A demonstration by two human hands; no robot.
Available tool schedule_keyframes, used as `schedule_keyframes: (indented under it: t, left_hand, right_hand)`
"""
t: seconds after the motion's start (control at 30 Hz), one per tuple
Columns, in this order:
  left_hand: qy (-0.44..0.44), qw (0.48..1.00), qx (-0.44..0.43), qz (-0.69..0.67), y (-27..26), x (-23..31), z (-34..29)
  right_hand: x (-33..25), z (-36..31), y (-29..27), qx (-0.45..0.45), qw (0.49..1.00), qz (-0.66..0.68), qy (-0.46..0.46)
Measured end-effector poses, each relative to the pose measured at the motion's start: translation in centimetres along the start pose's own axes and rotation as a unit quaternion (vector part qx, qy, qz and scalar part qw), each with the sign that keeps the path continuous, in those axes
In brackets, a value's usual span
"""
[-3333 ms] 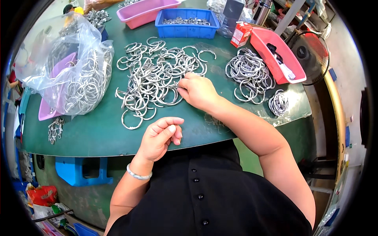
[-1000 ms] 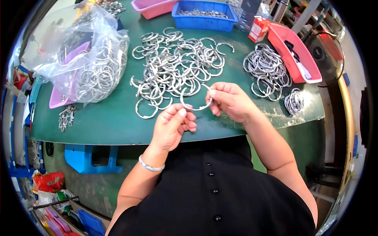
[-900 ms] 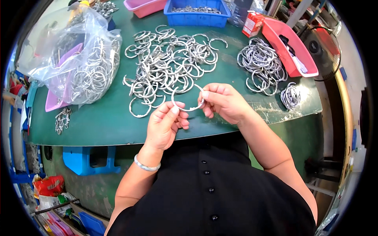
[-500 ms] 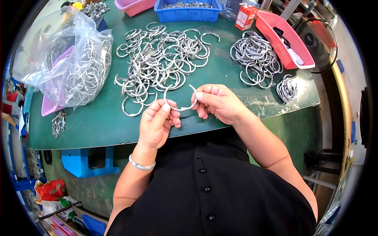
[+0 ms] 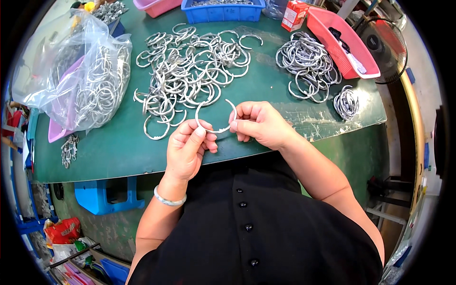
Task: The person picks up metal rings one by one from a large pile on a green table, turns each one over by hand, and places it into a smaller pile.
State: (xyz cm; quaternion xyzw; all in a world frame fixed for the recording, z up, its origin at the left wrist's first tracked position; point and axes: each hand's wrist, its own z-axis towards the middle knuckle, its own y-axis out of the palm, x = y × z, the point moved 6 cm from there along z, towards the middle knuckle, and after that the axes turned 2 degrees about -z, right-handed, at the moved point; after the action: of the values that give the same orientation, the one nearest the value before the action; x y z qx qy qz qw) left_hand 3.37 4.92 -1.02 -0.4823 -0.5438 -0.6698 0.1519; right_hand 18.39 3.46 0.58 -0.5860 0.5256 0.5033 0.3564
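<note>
Hands: left hand (image 5: pixel 187 152) with thumb and fingers pinched on lower left of gapped metal ring (image 5: pixel 218 131); right hand (image 5: pixel 261 124) gripping its right side. Ring location: raised over near edge of green tabletop (image 5: pixel 104 159), just short of loose ring heap (image 5: pixel 190 71). Hazards, by judgement: slipping, from a shallow fingertip pinch; distortion, from uneven pull; snagging, from contact with the heap. Writing, left to right: red packet (image 5: pixel 63 229), pale marking, unreadable; red-and-white carton (image 5: pixel 294 15), print too small to read.
</note>
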Motion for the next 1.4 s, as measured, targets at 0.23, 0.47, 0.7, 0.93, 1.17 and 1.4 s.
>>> schedule_keyframes:
  t: [0.23, 0.47, 0.7, 0.93, 1.17, 1.4]
  left_hand:
    - [0.012, 1.0, 0.008, 0.02, 0.17, -0.11, -0.42]
    - [0.014, 0.999, 0.01, 0.027, 0.15, 0.05, -0.09]
    - [0.005, 1.0, 0.008, 0.019, -0.02, -0.04, 0.0]
    - [0.002, 1.0, 0.009, 0.021, 0.07, -0.14, -0.23]
    - [0.005, 1.0, 0.006, 0.029, 0.08, -0.19, -0.16]
    - [0.011, 0.999, 0.004, 0.031, 0.17, -0.24, -0.27]
  right_hand:
    - [0.26, -0.42, 0.02, -0.022, 1.0, 0.017, -0.009]
    - [0.22, -0.22, -0.3, -0.032, 0.999, 0.032, -0.027]
    - [0.23, -0.25, -0.3, -0.032, 0.999, 0.034, -0.012]
    - [0.43, -0.56, -0.07, -0.038, 0.999, 0.036, -0.01]
    - [0.36, -0.57, -0.09, -0.039, 0.999, 0.034, -0.009]
    - [0.79, -0.78, 0.14, -0.044, 0.998, 0.047, -0.022]
